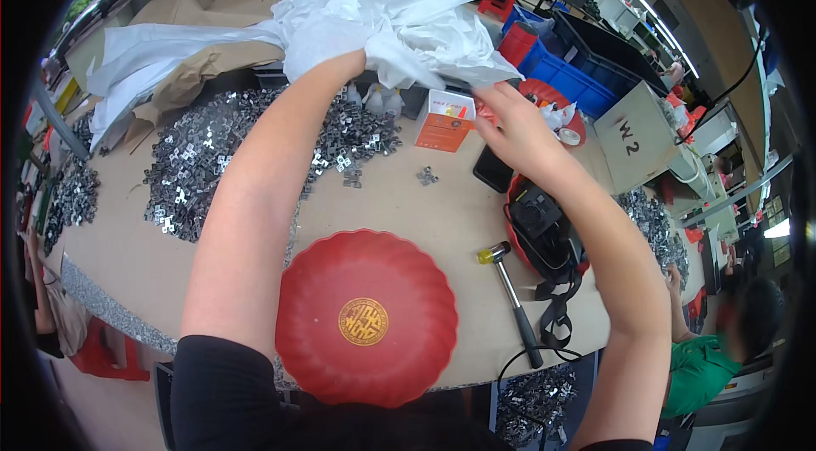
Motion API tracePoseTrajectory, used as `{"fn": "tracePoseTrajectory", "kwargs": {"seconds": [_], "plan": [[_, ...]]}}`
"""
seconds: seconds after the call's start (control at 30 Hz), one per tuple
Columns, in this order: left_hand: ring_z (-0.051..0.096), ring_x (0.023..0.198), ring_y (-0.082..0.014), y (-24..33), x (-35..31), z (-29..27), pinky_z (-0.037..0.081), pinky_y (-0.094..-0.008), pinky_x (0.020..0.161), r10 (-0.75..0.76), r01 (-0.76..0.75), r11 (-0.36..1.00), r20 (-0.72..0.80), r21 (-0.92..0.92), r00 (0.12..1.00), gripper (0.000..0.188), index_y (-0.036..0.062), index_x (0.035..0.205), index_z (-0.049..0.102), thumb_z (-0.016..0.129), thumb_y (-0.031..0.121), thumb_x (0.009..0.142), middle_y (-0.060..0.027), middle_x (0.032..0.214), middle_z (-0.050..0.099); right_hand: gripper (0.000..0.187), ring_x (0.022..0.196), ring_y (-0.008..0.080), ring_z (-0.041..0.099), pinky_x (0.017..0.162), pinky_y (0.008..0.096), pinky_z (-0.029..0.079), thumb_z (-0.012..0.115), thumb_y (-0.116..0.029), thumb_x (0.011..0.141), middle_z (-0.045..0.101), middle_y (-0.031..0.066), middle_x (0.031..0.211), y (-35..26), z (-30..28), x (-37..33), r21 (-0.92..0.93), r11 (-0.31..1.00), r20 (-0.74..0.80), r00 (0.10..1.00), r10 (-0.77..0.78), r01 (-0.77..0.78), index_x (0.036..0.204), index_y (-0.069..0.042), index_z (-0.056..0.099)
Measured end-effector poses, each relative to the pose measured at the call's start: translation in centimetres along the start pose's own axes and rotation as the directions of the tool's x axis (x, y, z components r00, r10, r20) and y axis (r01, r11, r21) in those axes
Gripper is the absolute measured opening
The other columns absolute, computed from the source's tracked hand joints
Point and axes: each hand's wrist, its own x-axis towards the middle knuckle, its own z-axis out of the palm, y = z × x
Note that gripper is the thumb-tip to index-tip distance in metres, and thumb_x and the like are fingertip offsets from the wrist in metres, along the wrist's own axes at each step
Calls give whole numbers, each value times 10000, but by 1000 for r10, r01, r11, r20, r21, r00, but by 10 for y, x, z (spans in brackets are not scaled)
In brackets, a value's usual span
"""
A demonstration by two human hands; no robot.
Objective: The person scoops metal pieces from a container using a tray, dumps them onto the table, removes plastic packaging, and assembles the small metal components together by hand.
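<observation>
Worktable point(391, 209), as I view it remotely from above. The left hand point(357, 63) reaches into crumpled white sheeting point(327, 5) at the far side of the worktable; its fingers are hidden, so I cannot tell their state. The right hand point(517, 130) is at the sheeting's right end, just beside an orange-and-white box point(444, 133); its fingers bend, but I cannot tell whether they grip anything. A red scalloped dish point(365, 268) occupies the near edge, with small metal parts point(200, 149) heaped beyond to the left and a hammer point(522, 323) to the right.
</observation>
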Motion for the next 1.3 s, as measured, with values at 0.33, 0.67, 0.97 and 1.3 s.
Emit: {"fn": "tracePoseTrajectory", "kwargs": {"seconds": [0.33, 0.67, 0.97, 1.3], "plan": [[535, 873, -251, 47, -36, -48, 423, -295, 769, 118, -116, 993, 284, -25, 952, 511, 65, 1058, 507, 567, 377, 658, -148, 1003, 555, 530, 1095, 256, 418, 934, 373, 297, 488, -247, 704, 445, 148, 1170, 7, 114, 105, -191, 981, 52, 998, 38, -27, 1177, -36, 377], [474, 978, -311, 22, -90, -39, 393, -332, 847, 537, -479, 826, -156, 297, 829, 453, 47, 1093, 426, 551, 79, 660, -145, 1100, 472, 659, 962, 253, 530, 842, 359, 390, 601, -389, 580, 554, 122, 1035, 7, 120, 134, -167, 937, 393, 851, 348, -306, 1124, -51, 451], [490, 957, -313, 5, -39, -17, 410, -362, 781, 319, -296, 869, 9, 396, 948, 520, 22, 1020, 464, 657, 139, 551, -188, 1038, 495, 515, 903, 238, 557, 796, 360, 419, 646, -325, 565, 586, 95, 963, 15, 145, 144, -228, 937, 344, 878, 332, -265, 1016, -107, 531], [514, 985, -271, 40, -46, -24, 424, -384, 801, 28, -118, 838, 175, 533, 984, 511, 63, 1085, 461, 603, 259, 635, -139, 1104, 504, 437, 1028, 256, 470, 865, 343, 376, 603, -256, 601, 495, 128, 1104, 22, 139, 105, -36, 983, 19, 984, 180, -179, 985, -52, 558]]}}
